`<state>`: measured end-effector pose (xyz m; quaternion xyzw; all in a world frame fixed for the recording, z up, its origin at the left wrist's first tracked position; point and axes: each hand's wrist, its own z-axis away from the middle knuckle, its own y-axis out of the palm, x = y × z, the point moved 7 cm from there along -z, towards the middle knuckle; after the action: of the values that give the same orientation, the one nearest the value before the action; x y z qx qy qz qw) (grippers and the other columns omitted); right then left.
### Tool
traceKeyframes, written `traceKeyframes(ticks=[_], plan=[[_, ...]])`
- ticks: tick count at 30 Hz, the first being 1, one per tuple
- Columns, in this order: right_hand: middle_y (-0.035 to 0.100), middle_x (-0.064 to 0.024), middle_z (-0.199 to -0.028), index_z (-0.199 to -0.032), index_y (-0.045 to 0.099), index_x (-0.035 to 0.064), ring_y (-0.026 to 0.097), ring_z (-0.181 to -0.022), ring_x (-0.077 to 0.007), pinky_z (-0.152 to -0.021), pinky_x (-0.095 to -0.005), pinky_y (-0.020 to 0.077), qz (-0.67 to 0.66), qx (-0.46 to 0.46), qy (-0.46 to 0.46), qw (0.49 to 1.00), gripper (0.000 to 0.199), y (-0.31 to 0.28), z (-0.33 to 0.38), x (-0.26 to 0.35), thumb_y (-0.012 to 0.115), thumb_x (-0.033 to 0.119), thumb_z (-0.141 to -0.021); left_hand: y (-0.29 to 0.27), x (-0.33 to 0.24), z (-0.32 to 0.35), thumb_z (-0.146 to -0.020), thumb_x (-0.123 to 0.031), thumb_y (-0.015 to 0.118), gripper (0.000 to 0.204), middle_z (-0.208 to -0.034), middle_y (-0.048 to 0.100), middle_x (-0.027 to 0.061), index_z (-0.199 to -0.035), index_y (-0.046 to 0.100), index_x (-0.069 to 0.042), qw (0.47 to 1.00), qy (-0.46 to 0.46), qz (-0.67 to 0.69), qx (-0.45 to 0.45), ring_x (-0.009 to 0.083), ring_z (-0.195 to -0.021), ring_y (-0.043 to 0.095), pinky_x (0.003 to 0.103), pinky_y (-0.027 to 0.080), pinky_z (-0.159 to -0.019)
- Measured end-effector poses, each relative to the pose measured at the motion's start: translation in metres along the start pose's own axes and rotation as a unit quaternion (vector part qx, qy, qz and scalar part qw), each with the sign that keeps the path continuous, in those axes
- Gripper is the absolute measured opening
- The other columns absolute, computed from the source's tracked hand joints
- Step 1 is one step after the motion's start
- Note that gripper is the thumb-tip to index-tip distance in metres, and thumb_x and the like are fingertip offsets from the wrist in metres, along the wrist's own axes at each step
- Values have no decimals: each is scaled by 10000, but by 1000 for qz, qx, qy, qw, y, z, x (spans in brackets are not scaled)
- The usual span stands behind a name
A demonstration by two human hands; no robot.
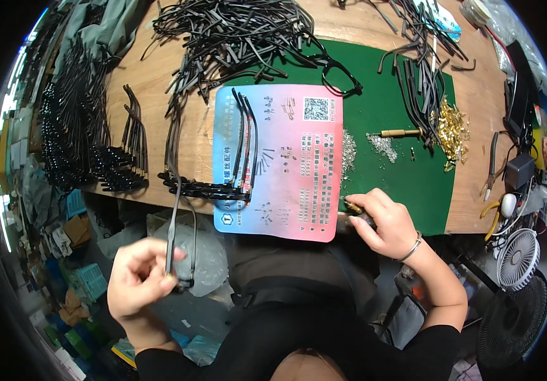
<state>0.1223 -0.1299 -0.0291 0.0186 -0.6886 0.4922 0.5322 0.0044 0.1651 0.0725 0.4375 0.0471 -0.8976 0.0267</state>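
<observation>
Off the table's front edge, my left hand (140, 279) pinches a black eyeglass temple (170, 238). A second thin dark strip hangs beside it, and fingers partly hide their lower ends. My right hand (384, 225) is closed around a short dark tool with a brass-coloured part (361, 214), apparently a screwdriver, at the mat's front edge. Between the hands lies a pink and blue printed sheet (273, 219). On it rest several black temples (240, 140) and small loose pieces. A row of temples (203, 189) overlaps its left edge.
A large heap of temples (235, 32) covers the far middle, beside a black glasses frame (343, 76). Silver screws (384, 147), gold-coloured parts (452, 136) and a brass-handled screwdriver (400, 133) lie on the green mat (407, 197). Bundled temples (70, 127) stand left; pliers (491, 165) and a fan (518, 259) are right.
</observation>
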Motion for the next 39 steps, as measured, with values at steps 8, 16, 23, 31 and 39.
traceKeyframes(ticks=[8, 16, 23, 31, 39], plan=[[542, -95, -800, -1012, 574, 62, 582, -657, -258, -570, -338, 484, 25, -10, -17, 999, 237, -5, -1, 5, 604, 178, -808, 76, -7, -82, -663, -135, 651, 206, -928, 573, 119, -830, 580, -36, 731, 360, -547, -193, 308, -958, 502, 497, 349, -881], [555, -90, -788, -994, 577, 62, 585, -658, -255, -568, -341, 483, 25, -25, 2, 999, 225, -7, 5, -2, 606, 185, -807, 60, -34, -118, -736, -125, 661, 243, -941, 575, 129, -935, 562, -29, 757, 402, -488, -166, 296, -917, 532, 413, 408, -827], [567, -91, -789, -995, 587, 75, 593, -660, -257, -574, -340, 491, 8, -36, -12, 999, 230, -10, 1, -5, 613, 205, -807, -5, -64, -246, -770, -54, 565, 84, -816, 556, 183, -854, 564, -45, 692, 320, -618, -191, 368, -804, 551, 452, 457, -683], [580, -110, -822, -968, 580, 52, 602, -730, -277, -641, -352, 499, -46, -20, 31, 998, 207, -9, 5, -14, 569, 213, -839, 0, -92, -222, -853, -43, 531, 64, -715, 541, 167, -870, 474, -19, 710, 388, -554, -194, 329, -690, 499, 408, 406, -620], [596, -150, -797, -847, 577, 26, 606, -725, -310, -691, -378, 496, 45, -151, 211, 965, 153, -109, 16, -65, 570, 173, -803, -14, -79, -161, -885, -65, 567, 70, -730, 529, -23, -949, 557, -37, 922, 342, -81, -162, 28, -605, 445, 169, 347, -528]])
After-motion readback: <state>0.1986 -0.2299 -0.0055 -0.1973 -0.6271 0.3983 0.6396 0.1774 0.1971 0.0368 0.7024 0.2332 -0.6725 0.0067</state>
